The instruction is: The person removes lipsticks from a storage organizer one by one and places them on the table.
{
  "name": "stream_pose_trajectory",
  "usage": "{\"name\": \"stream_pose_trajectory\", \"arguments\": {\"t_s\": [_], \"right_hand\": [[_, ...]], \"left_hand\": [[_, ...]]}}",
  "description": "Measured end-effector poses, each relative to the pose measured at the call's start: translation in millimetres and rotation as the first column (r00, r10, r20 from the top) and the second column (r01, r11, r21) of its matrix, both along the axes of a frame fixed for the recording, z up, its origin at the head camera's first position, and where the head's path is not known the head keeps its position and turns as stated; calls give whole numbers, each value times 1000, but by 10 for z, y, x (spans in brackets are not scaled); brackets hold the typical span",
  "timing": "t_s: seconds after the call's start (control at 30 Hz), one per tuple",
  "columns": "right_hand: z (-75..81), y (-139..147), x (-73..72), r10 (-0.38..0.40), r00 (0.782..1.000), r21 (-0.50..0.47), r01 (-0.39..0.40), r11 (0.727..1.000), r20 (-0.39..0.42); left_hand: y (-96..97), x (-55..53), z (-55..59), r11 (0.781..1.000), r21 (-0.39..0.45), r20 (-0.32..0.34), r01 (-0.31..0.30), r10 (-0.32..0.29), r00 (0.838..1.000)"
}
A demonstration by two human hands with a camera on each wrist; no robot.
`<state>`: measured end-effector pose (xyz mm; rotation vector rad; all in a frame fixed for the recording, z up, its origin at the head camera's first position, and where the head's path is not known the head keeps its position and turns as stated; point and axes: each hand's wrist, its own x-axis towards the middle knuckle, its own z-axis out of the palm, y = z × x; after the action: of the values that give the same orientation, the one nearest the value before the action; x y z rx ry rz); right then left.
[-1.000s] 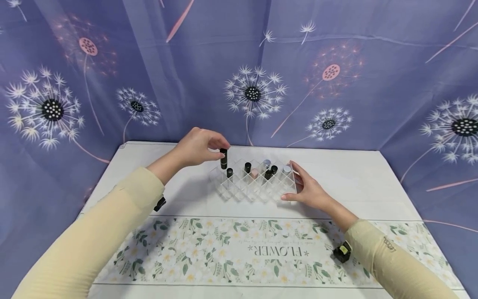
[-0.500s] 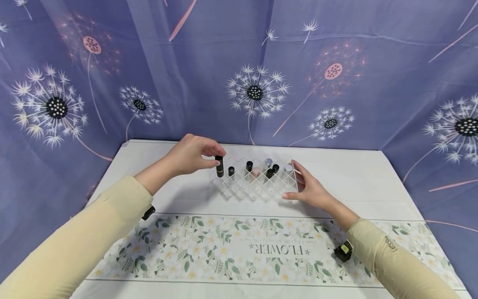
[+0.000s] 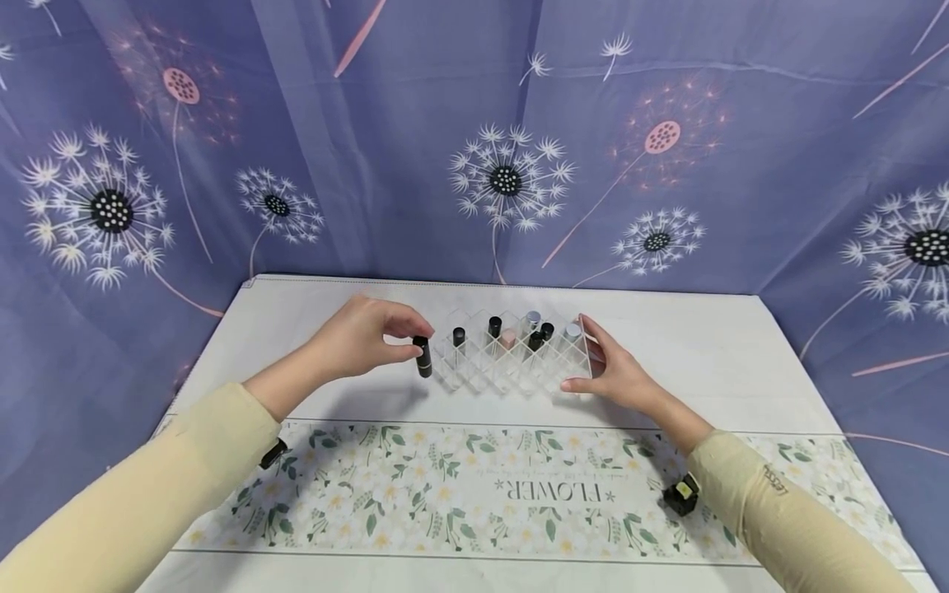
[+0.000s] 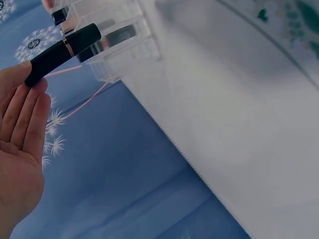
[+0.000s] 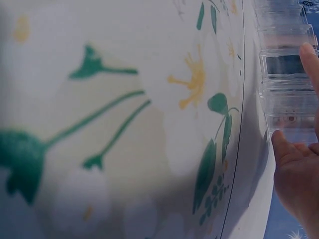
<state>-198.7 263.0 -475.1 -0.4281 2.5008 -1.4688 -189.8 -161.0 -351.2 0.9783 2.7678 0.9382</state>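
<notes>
My left hand (image 3: 359,336) pinches a black lipstick tube (image 3: 423,359) by its upper end, just left of the clear lipstick organizer (image 3: 480,380). In the left wrist view the lipstick tube (image 4: 64,54) shows a thin gold band, and thumb and fingertips hold one end of it. The organizer has diamond-shaped compartments with several lipsticks standing in them, black-capped, silver-capped and one pink (image 3: 507,338). My right hand (image 3: 619,375) grips the organizer's right end, thumb at the front and fingers behind. Up close in the right wrist view, the thumb of that hand (image 5: 299,174) touches the clear wall.
A white table cover (image 3: 689,354) lies under everything, with a floral strip (image 3: 415,494) across its front. Purple dandelion-print curtain (image 3: 393,165) stands behind and at both sides. Black wrist devices (image 3: 680,494) sit by both sleeves.
My left hand has moved left and down, bringing the lipstick tube from above the organizer's left end to beside it. The right hand stays on the organizer.
</notes>
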Motion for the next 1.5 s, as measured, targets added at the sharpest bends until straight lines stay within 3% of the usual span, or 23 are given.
{"name": "stream_pose_trajectory", "arguments": {"t_s": [0.63, 1.0, 1.5], "right_hand": [[7, -4, 8, 13, 1000, 1, -13, 1000, 3], [-6, 0, -17, 2, 1000, -10, -2, 1000, 12], [21, -3, 2, 7, 1000, -13, -7, 1000, 17]], "left_hand": [[-163, 314, -367, 999, -34, 47, 14, -12, 999], [-193, 479, -465, 996, -82, 36, -22, 25, 999], [-219, 545, -553, 997, -73, -17, 13, -14, 1000]]}}
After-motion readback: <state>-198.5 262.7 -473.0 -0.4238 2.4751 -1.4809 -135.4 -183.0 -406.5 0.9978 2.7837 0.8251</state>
